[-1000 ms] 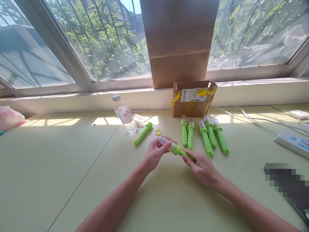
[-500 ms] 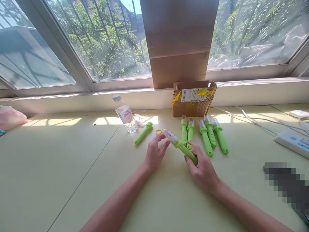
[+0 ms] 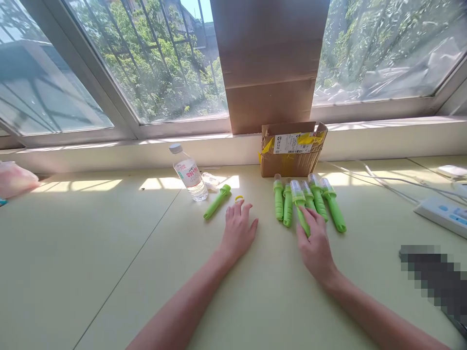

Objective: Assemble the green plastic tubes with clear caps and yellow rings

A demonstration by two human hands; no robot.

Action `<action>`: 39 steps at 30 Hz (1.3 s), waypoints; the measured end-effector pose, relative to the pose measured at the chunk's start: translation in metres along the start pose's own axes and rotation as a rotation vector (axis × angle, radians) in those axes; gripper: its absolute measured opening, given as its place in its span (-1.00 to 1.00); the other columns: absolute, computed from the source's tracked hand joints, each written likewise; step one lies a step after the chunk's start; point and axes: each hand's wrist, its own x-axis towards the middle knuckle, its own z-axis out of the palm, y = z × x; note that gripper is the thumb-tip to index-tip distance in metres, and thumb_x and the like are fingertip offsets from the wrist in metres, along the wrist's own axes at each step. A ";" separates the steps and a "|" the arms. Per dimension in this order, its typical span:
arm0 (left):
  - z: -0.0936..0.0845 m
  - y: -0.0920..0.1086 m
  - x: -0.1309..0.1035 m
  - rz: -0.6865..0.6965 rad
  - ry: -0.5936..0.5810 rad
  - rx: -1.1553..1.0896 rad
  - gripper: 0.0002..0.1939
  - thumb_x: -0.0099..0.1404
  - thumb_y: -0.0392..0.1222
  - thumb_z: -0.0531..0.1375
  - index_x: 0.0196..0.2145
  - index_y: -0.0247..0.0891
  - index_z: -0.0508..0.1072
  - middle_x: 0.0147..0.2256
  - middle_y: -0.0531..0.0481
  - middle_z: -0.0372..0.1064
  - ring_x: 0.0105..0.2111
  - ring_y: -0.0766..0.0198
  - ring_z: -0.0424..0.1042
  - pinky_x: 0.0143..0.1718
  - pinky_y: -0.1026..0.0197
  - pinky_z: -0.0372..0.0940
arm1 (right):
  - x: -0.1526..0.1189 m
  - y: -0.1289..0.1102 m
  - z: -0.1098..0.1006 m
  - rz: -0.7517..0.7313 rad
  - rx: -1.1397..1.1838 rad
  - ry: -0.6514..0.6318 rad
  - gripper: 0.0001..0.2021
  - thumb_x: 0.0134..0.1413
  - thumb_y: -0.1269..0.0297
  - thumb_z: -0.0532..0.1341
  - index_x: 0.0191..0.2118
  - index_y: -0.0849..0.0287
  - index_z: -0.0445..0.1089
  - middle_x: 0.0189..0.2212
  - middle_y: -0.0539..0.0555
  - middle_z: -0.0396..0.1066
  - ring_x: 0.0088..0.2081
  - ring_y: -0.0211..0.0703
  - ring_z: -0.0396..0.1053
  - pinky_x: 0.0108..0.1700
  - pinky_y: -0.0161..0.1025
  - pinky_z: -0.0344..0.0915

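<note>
My right hand [image 3: 316, 243] is closed around the lower part of a green-handled tool with a clear ribbed cap [image 3: 298, 198]. The tool is at the row of similar capped green tools [image 3: 278, 199], overlapping one of them; its exact kind I cannot make out. Fingers apart and holding nothing, my left hand [image 3: 238, 227] is over the table. A small yellow ring [image 3: 239, 198] lies just beyond its fingertips, partly covered by them. To the left of that hand rests a green handle [image 3: 217, 201] with no clear cap on it.
Behind the tools stands an open cardboard box [image 3: 292, 160] against the window ledge. A water bottle [image 3: 190, 174] and a crumpled wrapper [image 3: 210, 182] are at the back left. On the right are a power strip [image 3: 443, 214], cables and a dark blurred-out object [image 3: 434, 277].
My right hand has carried the capped green tool right, from in front of me to the row. My left hand has come off its clear end and spread toward the yellow ring.
</note>
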 end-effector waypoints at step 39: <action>0.002 0.002 -0.002 0.002 -0.085 0.021 -0.77 0.29 -0.19 -0.02 -0.10 -0.20 0.26 -0.04 -0.13 0.24 -0.01 0.08 0.20 0.08 -0.05 0.02 | -0.003 -0.002 0.002 -0.063 -0.145 -0.133 -0.65 0.10 0.31 0.03 0.02 0.07 0.24 0.07 0.18 -0.03 0.08 -0.01 0.11 -0.03 -0.04 0.26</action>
